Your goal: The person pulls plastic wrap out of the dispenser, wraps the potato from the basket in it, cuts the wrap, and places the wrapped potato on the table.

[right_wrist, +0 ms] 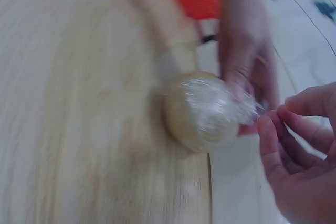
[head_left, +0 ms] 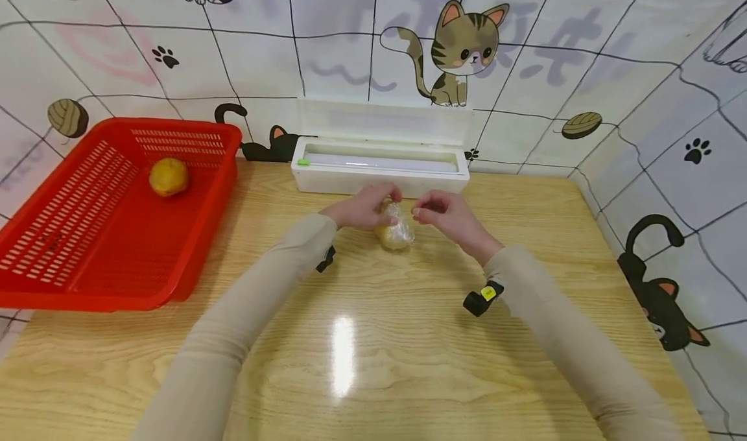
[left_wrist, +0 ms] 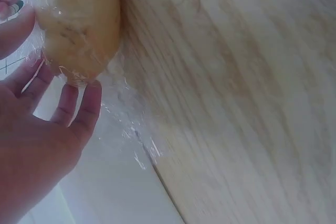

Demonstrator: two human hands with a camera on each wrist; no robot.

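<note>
A yellowish round fruit or potato [head_left: 395, 232] wrapped in clear film stands on the wooden table in the head view; its brown marks show through the film in the left wrist view [left_wrist: 79, 30]. My left hand [head_left: 369, 207] holds it from the left, fingers and thumb around its gathered film. In the right wrist view the wrapped item [right_wrist: 202, 113] has a twist of film at its right side. My right hand [right_wrist: 304, 145] is close to that twist, thumb and fingertips drawn together; whether film is between them is unclear.
A red basket [head_left: 198, 233] at the left holds another yellow round item [head_left: 168, 177]. Behind my hands, against the patterned wall covering, stands a white box [head_left: 379, 183] with its lid up, a roll inside and a green piece at its left end.
</note>
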